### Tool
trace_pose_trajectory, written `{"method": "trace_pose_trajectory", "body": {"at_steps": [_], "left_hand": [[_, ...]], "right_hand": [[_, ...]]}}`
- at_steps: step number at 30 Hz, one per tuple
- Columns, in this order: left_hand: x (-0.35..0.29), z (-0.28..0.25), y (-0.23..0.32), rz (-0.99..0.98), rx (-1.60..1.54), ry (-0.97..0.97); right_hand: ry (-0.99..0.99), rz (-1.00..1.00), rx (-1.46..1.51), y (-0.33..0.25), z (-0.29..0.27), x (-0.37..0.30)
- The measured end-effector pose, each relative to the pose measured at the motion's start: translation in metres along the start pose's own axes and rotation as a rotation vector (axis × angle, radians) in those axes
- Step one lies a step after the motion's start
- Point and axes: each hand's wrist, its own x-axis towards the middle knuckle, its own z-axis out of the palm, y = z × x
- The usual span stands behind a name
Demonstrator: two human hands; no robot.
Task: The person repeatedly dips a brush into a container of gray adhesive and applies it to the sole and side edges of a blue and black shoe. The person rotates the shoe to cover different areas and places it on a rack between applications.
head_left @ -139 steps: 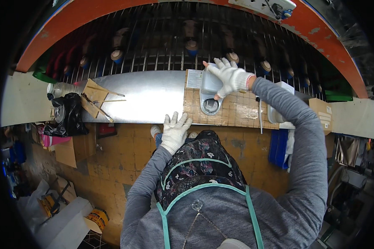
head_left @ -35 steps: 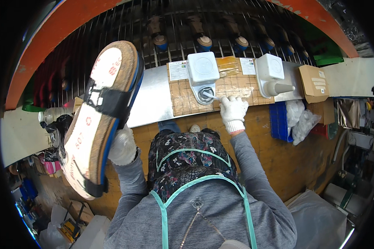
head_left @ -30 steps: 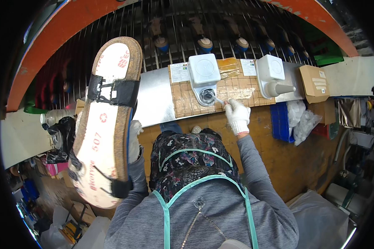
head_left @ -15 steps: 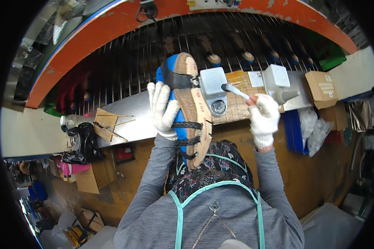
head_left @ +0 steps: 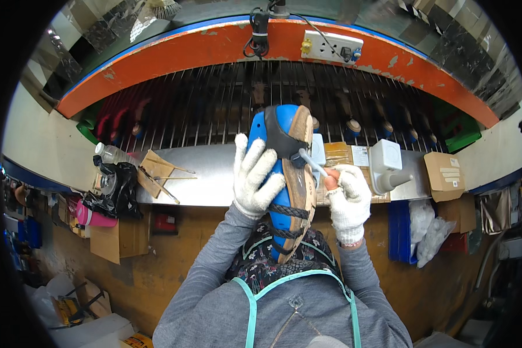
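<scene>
We hold the blue sandal [head_left: 284,180] upright above the workbench's [head_left: 214,180] near edge, our gloved left hand [head_left: 255,177] wrapped around its side while our right hand [head_left: 348,194], fist closed, presses a brush [head_left: 313,162] against its strap.

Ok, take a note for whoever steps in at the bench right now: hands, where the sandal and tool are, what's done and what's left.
Left hand: gloved, gripping the blue sandal by its edge, held upright over the lap, toe end up.
Right hand: gloved, holding a thin white brush, tip at the black strap near the toe.
Bench: white dispenser on the metal shelf, cardboard box to the right, black bag and bottle on the left.
Done: sandal picked up, brush at the strap.
Left: how far the brushing has got cannot be told; check the strap and sole edge.
</scene>
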Motion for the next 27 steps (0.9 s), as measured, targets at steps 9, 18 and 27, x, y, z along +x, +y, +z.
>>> {"method": "trace_pose_trajectory", "body": {"at_steps": [9,18,27], "left_hand": [[-0.001,-0.006,-0.006,0.034,-0.042,-0.025],[0.003,-0.01,-0.021,0.047,-0.023,-0.049],[0.014,-0.023,-0.041,0.136,0.031,-0.088]], "right_hand": [[0.146,-0.368,-0.358,-0.001,-0.006,0.036],[-0.094,-0.433,-0.414,-0.006,-0.019,0.047],[-0.241,-0.463,-0.409,-0.024,-0.025,0.078]]}}
